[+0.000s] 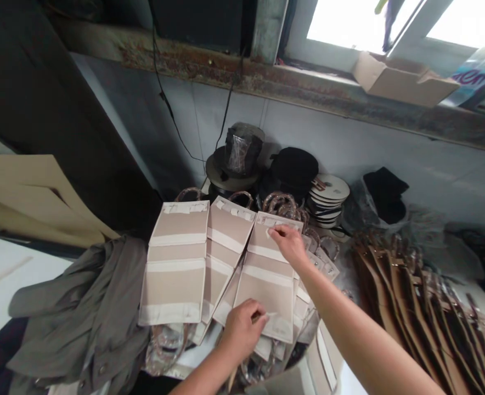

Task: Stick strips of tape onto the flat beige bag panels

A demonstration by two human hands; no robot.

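Beige bag panels [176, 282] with pale strips across them lie overlapped in a pile, with wrapped ring-like handles [281, 204] showing at their ends. My right hand [288, 241] is over the top of the rightmost panel [263, 291], thumb and forefinger pinched by a small pale bit whose kind I cannot make out. Near that same panel's lower edge, my left hand [244, 327] is closed with its fingers curled; whatever they pinch, if anything, is hidden. Another beige piece [308, 373] lies below, partly behind my right forearm.
Brown bags [407, 296] stand in a row at right. Behind the pile are ribbon spools [328, 197] and black rolls [294, 167]. A grey garment [90, 312] lies at left. A cardboard box [402, 79] and plastic bottle [479, 74] rest on the window ledge.
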